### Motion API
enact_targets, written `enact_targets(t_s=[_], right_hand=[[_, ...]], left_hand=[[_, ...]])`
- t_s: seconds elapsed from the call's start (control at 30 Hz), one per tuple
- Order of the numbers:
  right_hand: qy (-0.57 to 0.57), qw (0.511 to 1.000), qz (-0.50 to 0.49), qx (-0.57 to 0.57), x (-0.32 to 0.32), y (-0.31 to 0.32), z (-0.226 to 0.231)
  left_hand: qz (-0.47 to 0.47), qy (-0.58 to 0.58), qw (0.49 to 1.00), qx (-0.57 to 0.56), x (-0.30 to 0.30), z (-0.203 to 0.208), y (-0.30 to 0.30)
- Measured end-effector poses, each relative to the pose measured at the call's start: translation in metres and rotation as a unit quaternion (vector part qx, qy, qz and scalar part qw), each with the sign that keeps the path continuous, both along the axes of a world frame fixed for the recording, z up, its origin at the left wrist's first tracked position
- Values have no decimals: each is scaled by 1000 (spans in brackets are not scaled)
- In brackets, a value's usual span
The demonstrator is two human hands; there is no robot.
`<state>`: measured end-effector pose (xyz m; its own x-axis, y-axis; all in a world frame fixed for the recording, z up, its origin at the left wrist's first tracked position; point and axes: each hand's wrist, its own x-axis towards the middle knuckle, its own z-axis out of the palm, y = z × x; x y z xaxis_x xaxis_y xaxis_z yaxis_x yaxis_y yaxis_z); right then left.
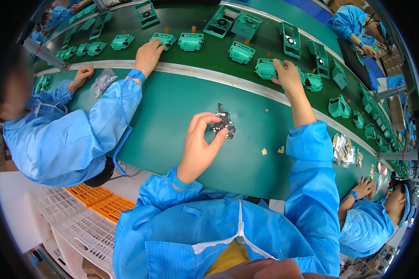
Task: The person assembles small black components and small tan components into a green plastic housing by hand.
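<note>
Black and small, a pile of flat metal-and-plastic parts (224,122) lies on the green bench (172,121) right at the fingertips of the left hand (199,146), whose thumb and forefinger are pinched on one piece at the near edge of the pile. Farther out, past that hand and to its right, the right hand (288,76) reaches over the silver rail (209,74) onto the dark green belt and grips a teal plastic housing (266,69) by its near side. The step in hand looks like pairing: one part picked, one housing fetched. The next move probably calls for lifting a single piece free of its neighbours and drawing the housing back across the rail, so that the two can meet over the bench. More teal housings (191,42) ride the belt beyond. Left of the left hand, a co-worker's hand (149,56) touches another housing; a clear bag (102,81) lies near that person's other hand.
</note>
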<state>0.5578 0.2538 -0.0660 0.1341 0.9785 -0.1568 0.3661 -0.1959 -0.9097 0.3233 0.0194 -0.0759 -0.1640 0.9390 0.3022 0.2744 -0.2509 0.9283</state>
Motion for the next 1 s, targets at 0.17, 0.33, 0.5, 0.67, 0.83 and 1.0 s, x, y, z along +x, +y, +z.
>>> enact_targets(t_s=[0.17, 0.33, 0.5, 0.67, 0.83, 1.0], right_hand=[[-369, 914, 24, 166, 11, 10, -14], [-393, 848, 71, 348, 16, -24, -12], [-110, 935, 333, 53, -31, -142, -2], [-201, 906, 343, 145, -39, -160, -27], [-115, 940, 321, -25, -27, -158, -9], [-6, 950, 299, -88, -4, -167, -12]], left_hand=[[27, 124, 991, -47, -5, -26, 1], [-9, 212, 977, -34, 9, -26, 8], [-31, 248, 968, -36, 15, -25, 8], [-46, 252, 965, -47, 16, -26, 4], [-44, 255, 965, -50, 20, -27, 4], [-38, 274, 960, -47, 27, -26, 3]])
